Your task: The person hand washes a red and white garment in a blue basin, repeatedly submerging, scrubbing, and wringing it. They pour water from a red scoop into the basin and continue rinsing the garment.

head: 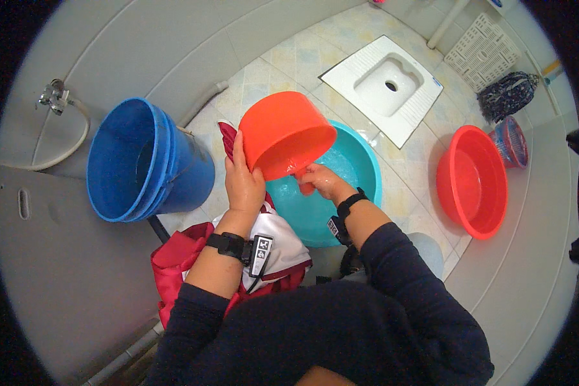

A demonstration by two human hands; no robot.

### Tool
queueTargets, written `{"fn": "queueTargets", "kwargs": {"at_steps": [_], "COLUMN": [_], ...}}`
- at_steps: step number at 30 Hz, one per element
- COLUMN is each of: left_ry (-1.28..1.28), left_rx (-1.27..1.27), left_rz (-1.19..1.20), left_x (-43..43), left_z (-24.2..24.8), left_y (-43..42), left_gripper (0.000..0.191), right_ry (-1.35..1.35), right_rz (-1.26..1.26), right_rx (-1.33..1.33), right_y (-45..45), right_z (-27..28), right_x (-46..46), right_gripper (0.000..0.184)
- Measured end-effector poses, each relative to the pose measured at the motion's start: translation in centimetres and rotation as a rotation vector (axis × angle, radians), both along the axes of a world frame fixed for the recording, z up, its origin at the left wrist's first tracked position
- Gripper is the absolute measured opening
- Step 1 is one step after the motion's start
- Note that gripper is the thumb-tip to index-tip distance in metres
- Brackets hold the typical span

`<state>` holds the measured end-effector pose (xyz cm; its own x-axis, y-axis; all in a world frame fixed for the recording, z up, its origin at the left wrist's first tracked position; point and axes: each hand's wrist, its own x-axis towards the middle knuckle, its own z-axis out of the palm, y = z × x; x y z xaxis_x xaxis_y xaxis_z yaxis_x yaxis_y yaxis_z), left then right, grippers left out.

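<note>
Both hands hold an orange-red plastic dipper (pixel 284 130), tilted above a turquoise plastic basin (pixel 299 212) on the tiled floor. My left hand (pixel 245 181) presses against the dipper's left side. Its short handle is gripped in my right hand (pixel 321 182). The dipper's mouth faces down and towards me, and its inner wall looks wet. Water seems to lie in the basin, though its depth cannot be told. Below my left forearm, a red and white cloth garment (pixel 280 239) lies bunched at the basin's near left side.
Left stands a blue bucket (pixel 188 169), near a wall tap (pixel 54 96) with a hose. A white squat toilet (pixel 383 120) is set in the floor ahead. At right are a red basin (pixel 473 183), a patterned waste basket (pixel 510 142), a mop head (pixel 507 96) and a white slotted panel (pixel 482 53).
</note>
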<state>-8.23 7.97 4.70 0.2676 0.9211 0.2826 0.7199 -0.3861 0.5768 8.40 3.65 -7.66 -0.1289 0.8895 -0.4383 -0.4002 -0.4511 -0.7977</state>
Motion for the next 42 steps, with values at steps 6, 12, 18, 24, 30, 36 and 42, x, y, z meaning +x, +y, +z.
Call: {"fn": "queueTargets", "kwargs": {"at_steps": [6, 12, 18, 24, 30, 36, 42], "left_ry": [-0.024, -0.065, -0.123, -0.222, -0.187, -0.211, -0.679], "left_rx": [0.010, 0.018, -0.118, -0.196, -0.260, -0.250, -0.504], "left_rz": [-0.067, -0.085, -0.004, 0.059, 0.149, 0.061, -0.188], "left_x": [-0.1, -0.3, -0.6, -0.7, -0.6, -0.8, -0.5], "left_z": [0.0, -0.2, -2.0, -2.5, -2.5, -3.7, -4.7], "left_y": [0.0, 0.2, 1.4, 1.5, 1.2, 1.6, 1.0], "left_gripper": [0.074, 0.069, 0.058, 0.052, 0.050, 0.054, 0.074], "right_ry": [-0.309, -0.332, -0.155, -0.145, -0.262, -0.096, -0.384], "right_rz": [-0.061, 0.179, 0.040, 0.168, 0.397, 0.108, -0.006], "right_rx": [0.260, -0.170, 0.073, 0.123, -0.044, 0.116, 0.184], "right_y": [0.4, -0.3, -0.3, -0.8, -2.1, -0.8, -1.4], "right_z": [0.1, -0.1, 2.5, 2.8, 2.0, 3.7, 4.2], "right_x": [-0.8, 0.3, 0.7, 1.1, 1.4, 1.6, 2.5], "right_gripper": [0.019, 0.022, 0.021, 0.022, 0.022, 0.034, 0.048]}}
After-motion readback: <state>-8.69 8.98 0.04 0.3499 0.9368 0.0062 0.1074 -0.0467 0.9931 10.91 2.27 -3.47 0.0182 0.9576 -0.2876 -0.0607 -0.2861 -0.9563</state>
